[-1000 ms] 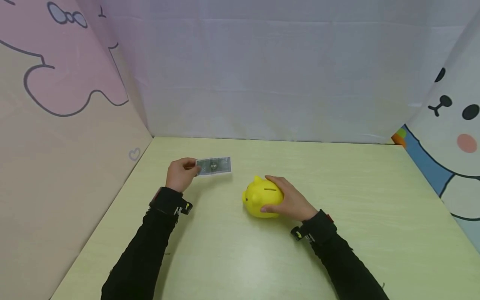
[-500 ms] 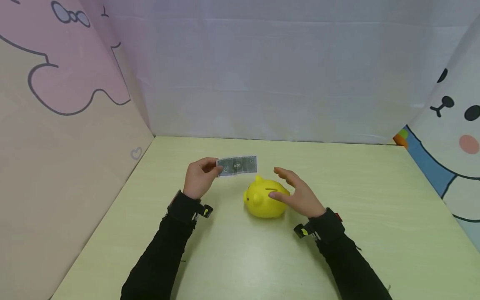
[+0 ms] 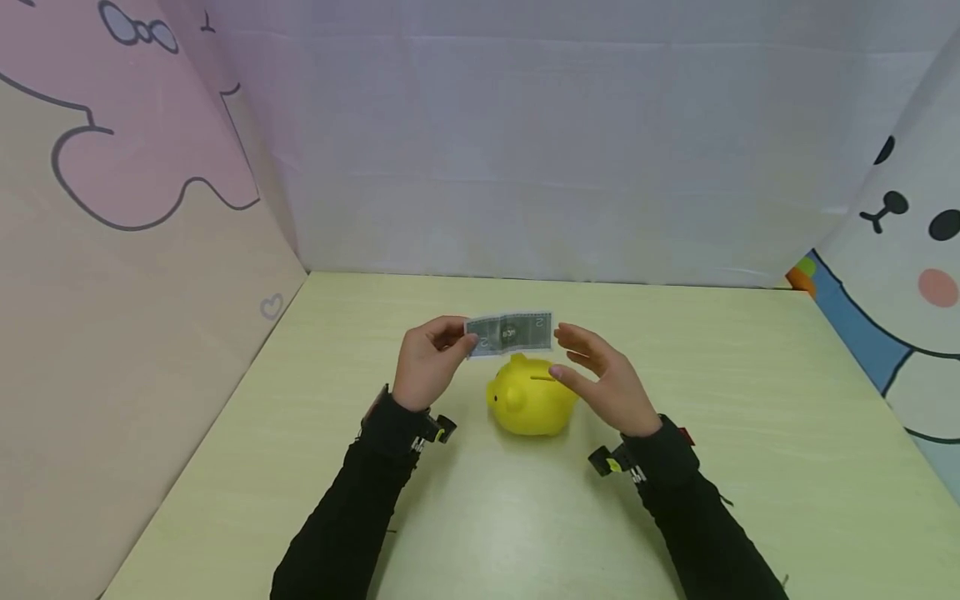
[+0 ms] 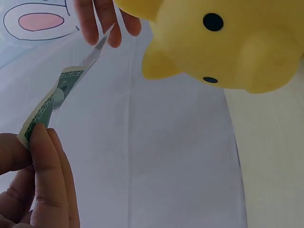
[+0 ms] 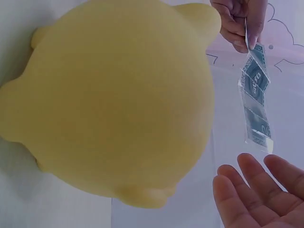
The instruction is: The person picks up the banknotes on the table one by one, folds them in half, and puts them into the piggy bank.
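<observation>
My left hand (image 3: 431, 362) pinches one short end of a creased green banknote (image 3: 517, 332) between thumb and fingers. The note is held up behind and above a yellow piggy bank (image 3: 531, 404), which stands on the table facing left with a slot in its top. Close to the note's free end is my right hand (image 3: 609, 379), fingers spread and holding nothing. In the right wrist view a small gap separates the banknote (image 5: 256, 102) from the right fingertips (image 5: 247, 161). The left wrist view shows the folded banknote (image 4: 64, 88) in the left thumb and fingers, beside the pig's head.
The pale wooden table (image 3: 735, 433) reaches back to a white cloth backdrop (image 3: 540, 150). Printed side panels stand at the left (image 3: 135, 333) and right. Both wrists carry black straps with small cameras.
My left hand has carried the banknote rightward to behind the piggy bank. My right hand has let go of the piggy bank and risen toward the note's free end.
</observation>
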The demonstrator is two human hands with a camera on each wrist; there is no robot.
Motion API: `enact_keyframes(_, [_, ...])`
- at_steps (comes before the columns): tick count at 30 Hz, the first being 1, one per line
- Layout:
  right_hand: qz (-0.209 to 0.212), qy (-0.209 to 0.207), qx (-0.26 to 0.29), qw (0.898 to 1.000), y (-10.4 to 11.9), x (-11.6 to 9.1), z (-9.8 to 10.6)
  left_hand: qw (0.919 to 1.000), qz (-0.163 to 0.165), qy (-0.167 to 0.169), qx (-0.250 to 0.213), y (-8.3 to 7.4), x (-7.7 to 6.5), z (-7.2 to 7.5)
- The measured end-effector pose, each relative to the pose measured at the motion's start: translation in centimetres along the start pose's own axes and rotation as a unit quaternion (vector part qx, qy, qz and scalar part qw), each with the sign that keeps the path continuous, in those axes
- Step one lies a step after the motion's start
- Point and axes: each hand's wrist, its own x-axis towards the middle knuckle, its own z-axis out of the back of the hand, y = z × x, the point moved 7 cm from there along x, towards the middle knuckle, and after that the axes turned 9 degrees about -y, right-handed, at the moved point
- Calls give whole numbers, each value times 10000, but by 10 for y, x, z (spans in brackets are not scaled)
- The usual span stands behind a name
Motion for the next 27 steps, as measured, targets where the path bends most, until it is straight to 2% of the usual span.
enact_keyframes(11, [-305,-759,-132,9966,4,1,14,9995,-18,287,-149,-13,-7,-13])
enact_keyframes(17, [-258,-833,291,9958,6,1,15,9988,-190,417,-148,-14,-8,-19])
enact_keyframes(27, [-358,-952,513,9935,7,1,20,9983,-283,484,-182,-13,-8,-22])
